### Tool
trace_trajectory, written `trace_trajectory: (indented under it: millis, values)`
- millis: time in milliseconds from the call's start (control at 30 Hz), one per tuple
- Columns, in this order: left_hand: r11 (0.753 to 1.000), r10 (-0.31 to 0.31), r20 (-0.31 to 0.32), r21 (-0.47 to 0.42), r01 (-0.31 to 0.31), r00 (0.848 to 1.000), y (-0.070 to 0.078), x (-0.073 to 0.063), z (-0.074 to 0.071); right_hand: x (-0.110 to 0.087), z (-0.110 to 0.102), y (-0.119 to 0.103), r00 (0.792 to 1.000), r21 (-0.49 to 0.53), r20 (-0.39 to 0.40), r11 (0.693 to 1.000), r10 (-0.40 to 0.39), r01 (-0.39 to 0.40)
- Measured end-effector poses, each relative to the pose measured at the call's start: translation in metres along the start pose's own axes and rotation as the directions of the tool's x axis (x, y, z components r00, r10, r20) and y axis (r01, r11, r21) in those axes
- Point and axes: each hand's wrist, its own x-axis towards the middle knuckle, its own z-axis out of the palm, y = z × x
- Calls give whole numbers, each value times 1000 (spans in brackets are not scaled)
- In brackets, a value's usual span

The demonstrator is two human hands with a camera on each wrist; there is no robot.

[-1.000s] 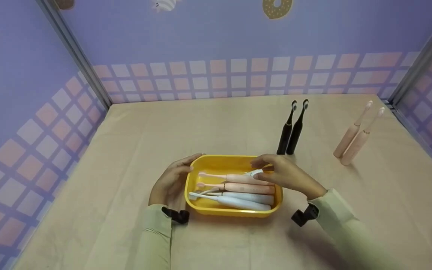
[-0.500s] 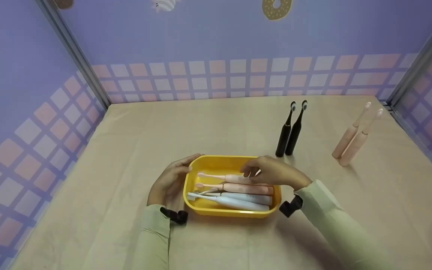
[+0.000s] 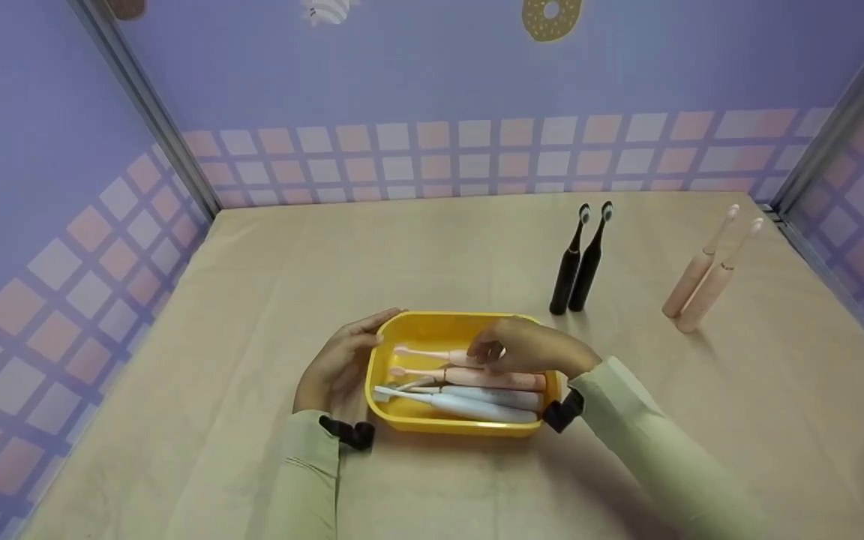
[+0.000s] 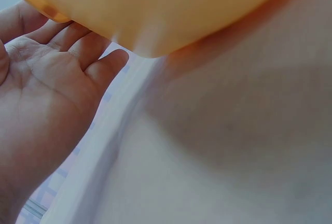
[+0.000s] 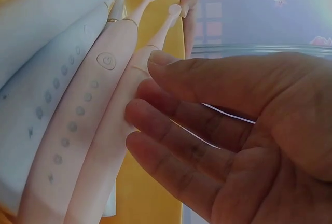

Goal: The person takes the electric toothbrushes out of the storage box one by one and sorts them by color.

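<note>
In the head view a yellow plastic box contains several electric toothbrushes. My left hand holds the box by its left end, the thumb at the rim and the fingers along the outer wall. My right hand reaches in over the right half, covering part of the rear light pink toothbrush. Seen from the right wrist, the thumb and slightly bent fingers meet this brush's side without wrapping round it. Nearer lie a deeper pink toothbrush and two white ones, the front white toothbrush lying lowest.
Beyond the box, two black toothbrushes stand upright on the cloth-covered table. A pair of pale pink toothbrushes stands further right. Patterned purple walls enclose the table at the back and sides.
My right hand has moved left and slightly down, from the box's right rim to above the rear pink toothbrush. The white brush head visible earlier there is now covered. The left hand keeps its hold.
</note>
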Motion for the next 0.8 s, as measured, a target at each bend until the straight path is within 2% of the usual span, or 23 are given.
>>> trace_trajectory:
  millis: [133, 467, 667, 800]
  values:
    - [1000, -4, 26, -19, 5, 1000, 0, -1, -1, 2, 2, -2, 1000, 3, 7, 1000, 9, -9]
    - [999, 2, 27, -36, -1, 1000, 0, 0, -1, 4, 4, -7, 999, 36, 23, 999, 31, -32]
    - [999, -4, 10, -44, 5, 1000, -1, 0, -1, 7, 5, -10, 999, -22, 40, 1000, 18, -17]
    - [999, -4, 14, -36, 5, 1000, 0, 0, 0, 8, 6, -10, 997, -16, 60, 999, 48, -47]
